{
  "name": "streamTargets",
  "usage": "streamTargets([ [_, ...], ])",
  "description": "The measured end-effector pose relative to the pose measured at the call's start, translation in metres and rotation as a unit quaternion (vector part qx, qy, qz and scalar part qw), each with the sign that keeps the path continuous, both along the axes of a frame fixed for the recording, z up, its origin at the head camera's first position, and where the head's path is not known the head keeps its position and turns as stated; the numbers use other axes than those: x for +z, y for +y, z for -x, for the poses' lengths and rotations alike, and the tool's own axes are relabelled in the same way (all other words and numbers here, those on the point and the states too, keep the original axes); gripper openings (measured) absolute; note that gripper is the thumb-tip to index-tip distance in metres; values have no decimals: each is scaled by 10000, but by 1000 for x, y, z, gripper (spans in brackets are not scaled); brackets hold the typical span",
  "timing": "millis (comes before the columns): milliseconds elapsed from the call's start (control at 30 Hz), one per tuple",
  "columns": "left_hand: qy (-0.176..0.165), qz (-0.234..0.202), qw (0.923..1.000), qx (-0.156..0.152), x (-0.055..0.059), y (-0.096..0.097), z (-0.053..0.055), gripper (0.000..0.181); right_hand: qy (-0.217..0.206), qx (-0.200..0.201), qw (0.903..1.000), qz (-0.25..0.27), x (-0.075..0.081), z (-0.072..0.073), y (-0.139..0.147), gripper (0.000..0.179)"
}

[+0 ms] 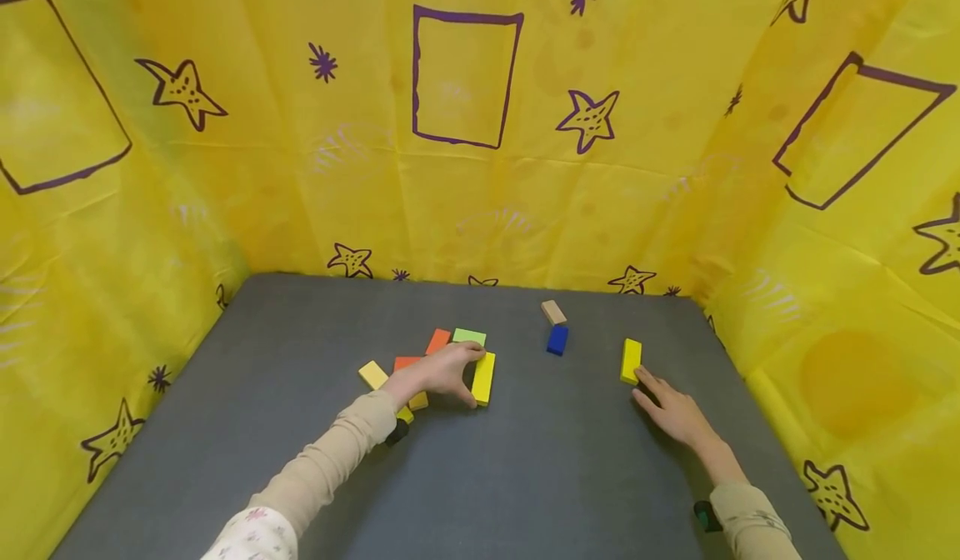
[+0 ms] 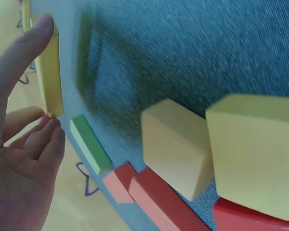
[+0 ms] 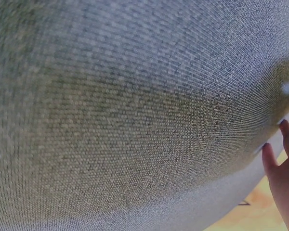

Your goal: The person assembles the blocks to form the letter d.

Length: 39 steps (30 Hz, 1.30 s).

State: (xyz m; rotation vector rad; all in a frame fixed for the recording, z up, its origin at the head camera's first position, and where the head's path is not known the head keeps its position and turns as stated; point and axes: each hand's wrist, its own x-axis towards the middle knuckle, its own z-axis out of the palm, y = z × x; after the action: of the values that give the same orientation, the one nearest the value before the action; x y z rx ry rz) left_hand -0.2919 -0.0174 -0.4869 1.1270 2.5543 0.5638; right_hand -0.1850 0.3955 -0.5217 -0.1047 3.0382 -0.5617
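Observation:
My left hand (image 1: 447,370) pinches a yellow block (image 1: 484,379) by its two ends, thumb at the near end and fingertips at the far one. The left wrist view shows the same grip, the thumb on one end of the yellow block (image 2: 50,72). Over to the right, my right hand (image 1: 675,414) reaches low over the table, its fingertips at the near end of a second yellow block (image 1: 632,361). That hand's fingers are fairly straight, the thumb a little apart. In the right wrist view only part of the right hand (image 3: 285,175) shows at the edge.
Beyond the left hand lie a green block (image 1: 470,337) and an orange block (image 1: 438,341). Several more blocks, partly hidden, sit under the left wrist, with a pale yellow block (image 1: 372,374) outermost. A blue block (image 1: 557,341) touches a tan block (image 1: 553,312). Yellow cloth (image 1: 465,210) surrounds the grey table (image 1: 525,477).

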Motion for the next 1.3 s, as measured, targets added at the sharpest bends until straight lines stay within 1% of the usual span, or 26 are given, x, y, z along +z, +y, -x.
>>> streamTargets([
  [133, 20, -90, 9999, 123, 4, 2, -6, 90, 3, 12, 10000, -16, 0, 1, 1, 59],
  [267, 96, -230, 9995, 198, 10, 5, -15, 90, -16, 12, 10000, 11, 0, 2, 2, 60],
  [467, 456, -357, 9981, 222, 20, 14, -30, 89, -73, 32, 10000, 27, 2, 1, 4, 59],
  [633, 592, -329, 9972, 329, 23, 25, -44, 90, -111, 63, 9999, 0, 3, 2, 4, 59],
  [767, 655, -363, 9965, 364, 26, 34, -55, 90, -98, 88, 9999, 7, 4, 2, 5, 58],
  [867, 764, -404, 9955, 385, 27, 40, -63, 89, -103, 114, 9999, 7, 3, 2, 5, 58],
  [1067, 841, -463, 9947, 381, 24, 50, -76, 89, -159, 146, 9998, 28, 3, 2, 4, 60],
  [1167, 844, -522, 9944, 349, 19, 54, -81, 88, -206, 142, 9997, 49, 4, 2, 4, 60],
  [1300, 905, -545, 9938, 347, 10, 59, -86, 87, -249, 128, 9996, 46, 5, 2, 4, 60],
])
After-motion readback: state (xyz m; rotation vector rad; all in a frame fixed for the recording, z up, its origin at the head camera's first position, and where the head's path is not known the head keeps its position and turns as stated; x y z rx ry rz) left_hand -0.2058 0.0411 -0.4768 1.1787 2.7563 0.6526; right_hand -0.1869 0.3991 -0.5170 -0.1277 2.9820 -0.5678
